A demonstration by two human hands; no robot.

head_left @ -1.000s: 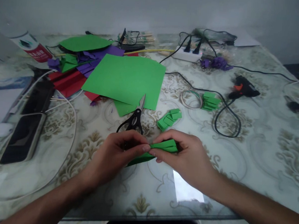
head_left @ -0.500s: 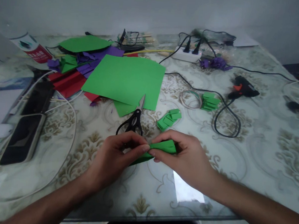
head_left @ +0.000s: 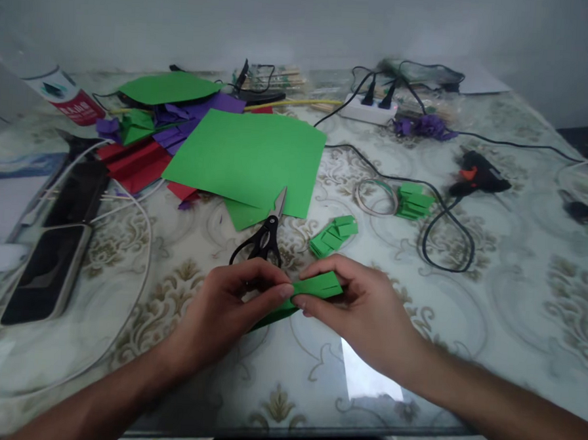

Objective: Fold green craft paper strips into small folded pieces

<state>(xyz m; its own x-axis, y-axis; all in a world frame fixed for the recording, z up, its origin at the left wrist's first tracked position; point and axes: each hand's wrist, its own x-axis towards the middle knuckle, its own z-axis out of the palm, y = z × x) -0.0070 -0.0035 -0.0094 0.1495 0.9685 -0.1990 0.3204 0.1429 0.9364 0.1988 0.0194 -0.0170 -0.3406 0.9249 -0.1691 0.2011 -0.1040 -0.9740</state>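
table (head_left: 491, 309): cluttered | big green sheet (head_left: 248, 155), scissors (head_left: 263, 235) behind | step: pleating green paper strip (head_left: 315, 288) near front edge | left hand (head_left: 230, 308), right hand (head_left: 363, 309) together, pinching it | next fold likely needs firm crease

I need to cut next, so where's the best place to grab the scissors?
Take the scissors by the black handle loops, coming from the near side. The loops point toward the hands, just beyond the left hand, while the shut blades point away and lie on the green sheet.
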